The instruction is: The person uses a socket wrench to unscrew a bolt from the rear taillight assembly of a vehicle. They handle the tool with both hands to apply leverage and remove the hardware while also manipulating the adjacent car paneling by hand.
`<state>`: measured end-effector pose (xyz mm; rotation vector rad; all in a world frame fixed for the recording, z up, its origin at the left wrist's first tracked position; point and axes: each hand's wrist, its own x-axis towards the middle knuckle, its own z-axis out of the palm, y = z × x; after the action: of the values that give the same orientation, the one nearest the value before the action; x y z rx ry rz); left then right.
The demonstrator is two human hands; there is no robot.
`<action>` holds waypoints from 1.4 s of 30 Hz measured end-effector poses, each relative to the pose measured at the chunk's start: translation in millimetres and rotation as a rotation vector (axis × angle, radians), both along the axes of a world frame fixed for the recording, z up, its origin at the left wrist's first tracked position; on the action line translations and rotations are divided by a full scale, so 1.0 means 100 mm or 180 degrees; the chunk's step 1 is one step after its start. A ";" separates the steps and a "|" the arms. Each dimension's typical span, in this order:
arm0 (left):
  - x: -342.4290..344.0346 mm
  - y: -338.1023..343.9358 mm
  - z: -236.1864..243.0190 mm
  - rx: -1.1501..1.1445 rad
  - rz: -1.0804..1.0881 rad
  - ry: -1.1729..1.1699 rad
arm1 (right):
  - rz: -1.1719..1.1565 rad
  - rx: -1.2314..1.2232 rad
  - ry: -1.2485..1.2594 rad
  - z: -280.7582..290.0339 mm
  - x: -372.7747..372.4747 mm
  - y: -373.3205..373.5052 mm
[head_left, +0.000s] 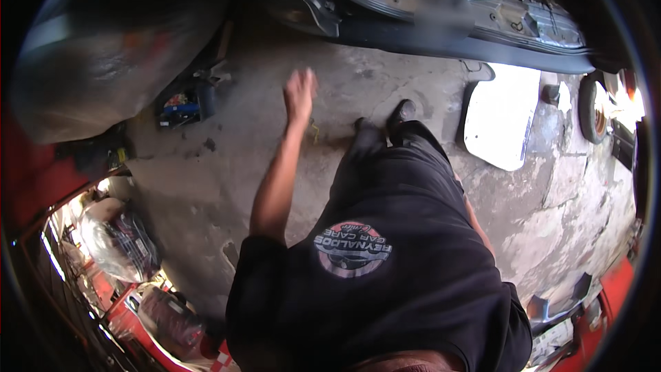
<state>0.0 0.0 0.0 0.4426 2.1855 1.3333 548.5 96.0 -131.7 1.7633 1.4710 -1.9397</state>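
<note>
My left hand (300, 93) is held out in front of me, above the concrete floor, at the end of a bare forearm. Motion blurs its fingers, and I make out nothing in them. Nearest below it, a thin yellow bit (315, 132) lies on the floor. Only a strip of my right forearm (478, 223) shows along my side; the right hand is hidden behind my body and dark trousers.
Ahead stands a car body with an open door sill (441, 40). At right lie a white panel (502, 120) and a wheel (593, 109). Leftward are a large plastic-wrapped object (110, 62), a dark tool box (180, 108) and a plastic-covered bundle (117, 240). Red parts (615, 282) edge the lower right.
</note>
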 end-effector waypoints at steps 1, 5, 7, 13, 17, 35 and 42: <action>-0.21 0.33 0.21 0.0174 -0.0150 0.0461 | -0.0204 0.0008 0.0039 -0.07 0.01 0.09; -0.64 1.05 0.82 0.0591 -0.0002 0.0803 | -0.0948 -0.0381 0.0377 0.50 -0.83 0.91; -0.68 1.20 0.82 0.0619 -0.0139 0.0948 | -0.1017 -0.0092 0.0767 0.44 -0.96 1.30; -0.88 1.27 0.69 0.0693 -0.0159 0.1075 | -0.0965 0.0361 0.0644 0.70 -1.22 1.46; -0.94 1.30 0.66 0.0401 -0.0391 0.1640 | -0.1366 -0.0139 0.0210 0.22 -1.03 0.98; -1.15 1.27 0.74 0.0426 -0.1029 0.2035 | 0.0237 0.1751 0.2036 1.75 -4.66 1.02; -1.18 1.26 0.66 0.0296 -0.1177 0.2167 | 0.0527 0.2833 0.2509 1.95 -5.34 1.04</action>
<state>-118.4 126.2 66.4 1.4339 2.3793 1.1830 14.8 199.8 63.5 0.9391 2.9760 -2.1566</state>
